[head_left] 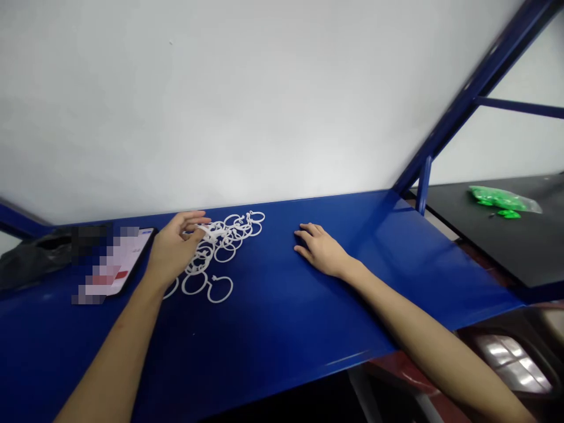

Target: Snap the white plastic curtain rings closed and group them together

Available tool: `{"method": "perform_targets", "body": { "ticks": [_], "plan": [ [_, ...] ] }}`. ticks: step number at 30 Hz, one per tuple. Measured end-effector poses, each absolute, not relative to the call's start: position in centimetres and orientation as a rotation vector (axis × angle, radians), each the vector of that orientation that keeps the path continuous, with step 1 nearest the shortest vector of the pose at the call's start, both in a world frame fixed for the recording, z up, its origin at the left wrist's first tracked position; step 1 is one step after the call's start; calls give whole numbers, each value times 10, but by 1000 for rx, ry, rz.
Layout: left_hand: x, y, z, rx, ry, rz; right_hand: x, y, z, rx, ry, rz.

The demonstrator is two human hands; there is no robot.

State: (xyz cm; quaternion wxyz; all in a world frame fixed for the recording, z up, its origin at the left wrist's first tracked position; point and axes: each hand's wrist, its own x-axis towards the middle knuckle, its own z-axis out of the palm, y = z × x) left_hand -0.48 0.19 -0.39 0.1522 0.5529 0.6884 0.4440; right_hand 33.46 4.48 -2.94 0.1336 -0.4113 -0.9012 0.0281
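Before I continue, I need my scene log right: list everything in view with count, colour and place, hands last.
Thin plastic rings with small clasps: many, overlapping, uncountable; white; tabletop, left of centre
Flat black-edged phone: one, pale screen partly pixelated, left of rings
Crumpled bag-like item: one, black, far left
Smooth tabletop: one, blue, centre
Metal bars: several, blue, both sides
Plain wall: one, whitish, behind
Second tabletop: one, black, right
Clear bag of green pieces: one, on black tabletop
Loose piece: at least one, green, by clear bag
Glossy unclear object: one, dark with pale panels, lower right
Left hand: one, at rings
Right hand: one, palm down, right of rings
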Motion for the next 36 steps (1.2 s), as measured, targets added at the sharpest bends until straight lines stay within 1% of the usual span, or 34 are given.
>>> {"method": "perform_targets", "body": {
  "ticks": [2, 5, 7, 12, 17, 22, 26, 30, 33, 36],
  "plan": [
    [-10, 3, -7, 1606, 1915, 1235, 335, 45, -30, -1193, -2609, 89],
    [-16, 1, -7, 1640, 1898, 1077, 336, 45, -30, -1191, -2604, 100],
    [-16, -2, -4, 1660, 1983, 993, 336, 46, -30, -1192, -2606, 105],
    [-15, -4, -2, 1827, 2219, 929, 337, 46, -31, -1173, -2594, 111],
    [-18, -1, -15, 2109, 2156, 686, 338, 47, -32, -1171, -2605, 81],
    [-18, -1, -19, 2154, 2174, 628, 337, 47, -32, -1164, -2598, 85],
    [-14, -5, -14, 2181, 2251, 778, 337, 46, -30, -1175, -2609, 86],
    [-10, -11, -5, 2103, 2351, 1025, 337, 46, -30, -1187, -2612, 86],
    [-4, -14, 3, 1910, 2403, 1269, 336, 45, -29, -1190, -2608, 85],
    [8, -16, 9, 1608, 2145, 1534, 334, 43, -29, -1167, -2595, 108]
  ]
}}
